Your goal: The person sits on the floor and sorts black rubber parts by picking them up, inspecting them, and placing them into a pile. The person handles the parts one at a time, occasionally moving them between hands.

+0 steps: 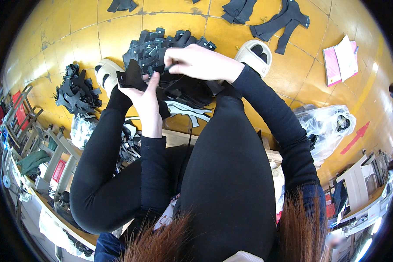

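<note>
A black fabric piece [133, 76] with a small pale tag is in my left hand [144, 102], gripped between the thumb and the fingers behind it. Close by on the right, my right hand [201, 61] has its fingers curled into a pinch on a dark bit of fabric; whether this belongs to the same piece, I cannot tell. Below both hands, between my feet, lies a heap of similar black fabric pieces [146, 46], several with small tags. My hands hide part of that heap.
White strips [187, 110] lie nearer me. Another black pile [77, 91] sits left, beside a plastic bag [83, 130]. More black pieces [284, 22] are on the yellow tiled floor [179, 19]. Right are a pink notebook [332, 65] and a clear bag [325, 126]. Cream clogs [254, 54] are on my feet.
</note>
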Demonstrator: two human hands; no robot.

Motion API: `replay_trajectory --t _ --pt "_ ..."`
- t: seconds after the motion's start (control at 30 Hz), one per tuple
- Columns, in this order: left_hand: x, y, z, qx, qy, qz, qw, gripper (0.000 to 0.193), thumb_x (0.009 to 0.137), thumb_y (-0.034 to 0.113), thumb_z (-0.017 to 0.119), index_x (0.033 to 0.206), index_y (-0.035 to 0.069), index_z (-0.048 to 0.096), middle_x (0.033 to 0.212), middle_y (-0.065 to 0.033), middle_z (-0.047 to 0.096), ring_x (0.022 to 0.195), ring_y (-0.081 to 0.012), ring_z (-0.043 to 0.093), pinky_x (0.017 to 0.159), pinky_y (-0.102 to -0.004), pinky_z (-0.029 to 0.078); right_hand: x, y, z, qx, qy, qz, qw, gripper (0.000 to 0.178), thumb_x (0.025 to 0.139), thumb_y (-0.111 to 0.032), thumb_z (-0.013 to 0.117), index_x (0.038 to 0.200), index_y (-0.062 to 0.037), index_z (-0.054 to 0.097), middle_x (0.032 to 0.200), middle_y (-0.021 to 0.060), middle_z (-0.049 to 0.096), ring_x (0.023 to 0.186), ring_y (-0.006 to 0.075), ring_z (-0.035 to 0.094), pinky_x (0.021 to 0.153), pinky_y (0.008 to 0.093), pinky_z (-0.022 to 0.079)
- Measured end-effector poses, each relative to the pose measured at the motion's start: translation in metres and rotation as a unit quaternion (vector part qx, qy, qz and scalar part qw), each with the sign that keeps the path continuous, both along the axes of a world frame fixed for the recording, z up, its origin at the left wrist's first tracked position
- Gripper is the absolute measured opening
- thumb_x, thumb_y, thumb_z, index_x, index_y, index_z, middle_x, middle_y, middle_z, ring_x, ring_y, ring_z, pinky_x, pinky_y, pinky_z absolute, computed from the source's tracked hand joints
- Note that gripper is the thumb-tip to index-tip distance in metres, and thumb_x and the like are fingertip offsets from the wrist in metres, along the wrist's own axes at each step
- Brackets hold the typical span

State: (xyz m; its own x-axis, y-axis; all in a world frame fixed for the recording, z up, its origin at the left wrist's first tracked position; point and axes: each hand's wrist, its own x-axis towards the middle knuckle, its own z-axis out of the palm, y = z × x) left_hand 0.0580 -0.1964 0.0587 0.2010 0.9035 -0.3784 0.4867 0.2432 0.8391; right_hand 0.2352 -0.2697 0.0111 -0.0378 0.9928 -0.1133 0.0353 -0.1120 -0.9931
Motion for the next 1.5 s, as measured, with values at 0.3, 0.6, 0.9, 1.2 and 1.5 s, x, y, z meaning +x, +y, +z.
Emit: replay_trajectory --t 0.3,0.6,0.9,1.2,1.5 --pt "-0.003 0.001 -0.003 -0.039 0.017 0.027 0.999 0.051 0.084 -0.003 0.072 0.126 0.004 0.044 0.108 -0.0076 0.063 0.088 -0.0139 0.060 0.082 -0.0280 0.048 0.000 -0.002 -0.016 -0.058 0.044 -0.026 0.997 0.022 0.091 -0.020 0.066 0.101 -0.0025 0.058 0.075 0.0119 0.063 0.072 0.0237 0.060 0.070 0.0376 0.047" --pt "-0.017 0.009 -0.014 -0.101 0.026 0.031 0.994 0.055 0.090 -0.006 0.060 0.140 0.003 0.039 0.117 -0.0124 0.067 0.088 -0.0126 0.063 0.075 -0.0242 0.048 -0.007 -0.011 -0.017 0.016 -0.093 0.000 0.995 0.010 0.084 -0.017 0.071 0.088 -0.0080 0.068 0.109 0.0051 0.067 0.108 0.0238 0.059 0.097 0.0396 0.045" --pt "-0.011 0.003 -0.016 -0.019 -0.011 0.024 0.999 0.039 0.086 -0.010 0.064 0.124 -0.003 0.059 0.108 -0.0116 0.070 0.096 -0.0152 0.066 0.087 -0.0260 0.049 -0.007 -0.015 -0.012 0.105 -0.172 -0.048 0.978 0.005 0.082 -0.011 0.067 0.086 -0.0093 0.064 0.105 0.0076 0.062 0.110 0.0277 0.057 0.099 0.0408 0.044" --pt "-0.006 0.013 0.006 -0.126 -0.030 0.004 0.992 0.017 0.082 -0.006 0.058 0.098 -0.002 0.064 0.088 -0.0075 0.069 0.076 -0.0115 0.058 0.075 -0.0257 0.045 -0.009 -0.020 0.009 0.042 -0.026 0.006 0.999 0.007 0.085 -0.009 0.065 0.092 -0.0081 0.064 0.087 0.0083 0.067 0.089 0.0279 0.065 0.079 0.0393 0.050" --pt "-0.033 0.023 -0.018 -0.241 -0.211 0.105 0.942 0.029 0.097 0.017 0.058 0.120 0.000 0.060 0.127 -0.0088 0.060 0.118 -0.0177 0.055 0.103 -0.0351 0.042 -0.012 0.002 0.021 0.024 0.124 -0.111 0.986 0.012 0.086 -0.007 0.070 0.097 -0.0046 0.067 0.085 0.0076 0.069 0.079 0.0179 0.065 0.074 0.0324 0.050"
